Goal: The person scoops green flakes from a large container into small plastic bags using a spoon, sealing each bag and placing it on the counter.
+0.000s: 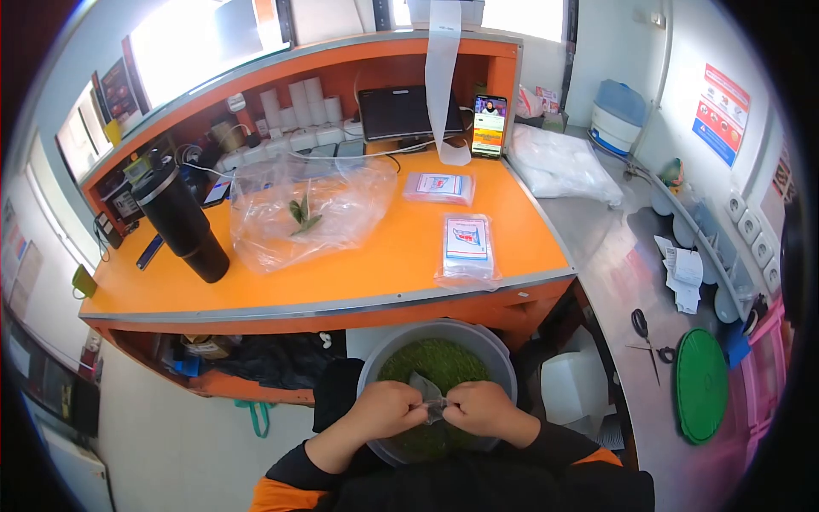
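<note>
Low in the view, my left hand (391, 410) and my right hand (482, 408) face each other, fingers closed on a small clear plastic bag (426, 389) pinched between them. What the bag contains is hard to make out. Below them stands a round grey tub (373, 363) with finely chopped green stuff (444, 352) in it. On the orange table (341, 286) lie two stacks of printed clear bags, one flat at the back (439, 188) and one nearer the front edge (467, 247). A large crumpled clear bag (264, 226) with a few green leaves (302, 213) is left of them.
A black tumbler (183, 222) stands at the table's left. A phone (488, 126) leans upright at the back, beside a hanging paper strip (440, 85). On the metal counter (610, 273) at right are scissors (646, 333), a green lid (701, 386) and paper slips (684, 273).
</note>
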Demonstrator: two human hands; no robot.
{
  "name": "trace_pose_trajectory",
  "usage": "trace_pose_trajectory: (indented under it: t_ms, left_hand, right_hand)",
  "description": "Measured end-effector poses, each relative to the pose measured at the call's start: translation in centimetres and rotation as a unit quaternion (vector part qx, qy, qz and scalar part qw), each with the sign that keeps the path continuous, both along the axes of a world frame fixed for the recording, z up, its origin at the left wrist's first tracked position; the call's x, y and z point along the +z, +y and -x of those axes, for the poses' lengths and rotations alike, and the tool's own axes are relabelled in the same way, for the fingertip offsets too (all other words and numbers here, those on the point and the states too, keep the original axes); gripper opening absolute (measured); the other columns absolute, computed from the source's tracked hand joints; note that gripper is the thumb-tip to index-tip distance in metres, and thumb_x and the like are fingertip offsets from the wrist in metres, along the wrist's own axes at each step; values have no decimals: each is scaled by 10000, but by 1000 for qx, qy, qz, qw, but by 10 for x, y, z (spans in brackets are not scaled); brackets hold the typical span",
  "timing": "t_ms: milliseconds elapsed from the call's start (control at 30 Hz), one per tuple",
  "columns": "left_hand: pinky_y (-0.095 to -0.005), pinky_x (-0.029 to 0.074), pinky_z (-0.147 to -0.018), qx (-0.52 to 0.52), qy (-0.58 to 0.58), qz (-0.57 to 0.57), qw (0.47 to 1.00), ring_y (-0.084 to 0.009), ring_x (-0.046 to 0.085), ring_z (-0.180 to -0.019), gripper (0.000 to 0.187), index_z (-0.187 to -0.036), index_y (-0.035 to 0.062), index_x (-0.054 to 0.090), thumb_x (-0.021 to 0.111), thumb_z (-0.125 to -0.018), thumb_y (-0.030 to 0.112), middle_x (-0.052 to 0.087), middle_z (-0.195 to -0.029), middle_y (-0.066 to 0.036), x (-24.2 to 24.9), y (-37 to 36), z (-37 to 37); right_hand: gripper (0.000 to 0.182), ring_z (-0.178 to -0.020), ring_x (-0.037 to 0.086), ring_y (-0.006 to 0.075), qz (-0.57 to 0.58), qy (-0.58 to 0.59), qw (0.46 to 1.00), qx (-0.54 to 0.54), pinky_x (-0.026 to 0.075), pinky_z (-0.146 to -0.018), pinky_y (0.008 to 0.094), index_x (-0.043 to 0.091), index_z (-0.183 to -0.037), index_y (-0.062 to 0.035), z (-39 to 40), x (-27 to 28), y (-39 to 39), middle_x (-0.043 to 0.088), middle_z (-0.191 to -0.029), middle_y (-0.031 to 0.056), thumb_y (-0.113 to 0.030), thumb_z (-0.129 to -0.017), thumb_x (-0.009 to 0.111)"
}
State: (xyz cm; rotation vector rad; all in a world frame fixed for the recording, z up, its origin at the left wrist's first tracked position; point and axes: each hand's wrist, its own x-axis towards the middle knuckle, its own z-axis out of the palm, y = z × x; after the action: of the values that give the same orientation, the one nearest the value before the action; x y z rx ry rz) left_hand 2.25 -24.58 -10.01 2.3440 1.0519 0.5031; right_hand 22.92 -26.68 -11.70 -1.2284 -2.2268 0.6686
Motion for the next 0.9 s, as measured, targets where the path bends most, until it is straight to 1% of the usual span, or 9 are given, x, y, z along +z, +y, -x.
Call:
trace_pose_trajectory:
  t_ms: [133,267,333,433,500,600,700,800,900]
  left_hand:
    - [-382,467,-618,-32,-61,13,998,-303,586,-682,163,-639,39,599,666,-671,183,597,-706,-102,1,7,0]
    - [-371,462,-696,-89,-74,30,993,-283,590,-791,187,-604,24,580,682,-657,173,611,-787,-94,-2,8,-3]
    - [-372,453,-743,-44,-103,79,990,-287,582,-823,161,-683,38,608,676,-668,183,611,-809,-89,-9,7,-5]
    - [-371,444,-781,-50,-272,169,946,-289,571,-868,246,-847,56,631,694,-667,213,618,-842,-85,-5,6,-10]
    - [-368,443,-790,-85,-274,171,943,-280,570,-890,369,-968,66,622,718,-658,241,623,-866,-87,3,4,-10]
    - [-321,445,-791,-145,-98,122,977,-219,575,-896,563,-1106,65,585,772,-621,281,615,-902,-107,-3,6,-4]
    - [-285,441,-785,-79,-275,225,931,-148,560,-901,563,-1121,47,568,778,-634,237,588,-884,-57,-7,8,13]
    - [-316,419,-881,-21,-509,288,811,-166,542,-964,655,-1201,11,495,775,-651,231,540,-976,-40,-14,4,35]
    - [-354,413,-922,47,-610,247,752,-193,518,-1009,808,-1291,-16,394,773,-658,313,502,-1039,-61,-9,-2,43]
  right_hand:
    - [105,-658,601,263,-115,70,989,66,486,-564,377,575,-805,-102,8,28,-11,588,-801,76,-184,-739,568]
    - [96,-646,609,226,-136,-111,977,124,490,-536,352,549,-798,-108,8,25,-12,592,-803,52,-166,-729,581]
    - [100,-633,611,216,-125,-161,972,114,487,-520,345,539,-781,-106,5,23,-8,590,-788,50,-163,-719,594]
    - [96,-605,601,253,-85,-87,983,134,491,-503,355,543,-791,-113,2,26,-8,592,-775,56,-163,-735,602]
    - [104,-604,598,269,-51,-64,985,151,498,-500,357,562,-832,-116,0,29,-11,602,-793,60,-167,-755,611]
    - [104,-619,603,258,-40,-11,986,164,496,-498,343,580,-825,-109,3,39,-14,608,-806,62,-181,-766,626]
    - [118,-653,614,248,-39,231,972,-8,497,-524,323,593,-797,-96,8,42,-14,611,-800,68,-207,-782,631]
    - [190,-680,618,259,21,62,996,-66,499,-567,323,583,-744,-75,7,25,-13,612,-777,82,-250,-785,644]
    - [231,-716,616,329,127,-130,983,1,492,-622,414,555,-774,-31,19,-22,-17,615,-759,142,-252,-786,618]
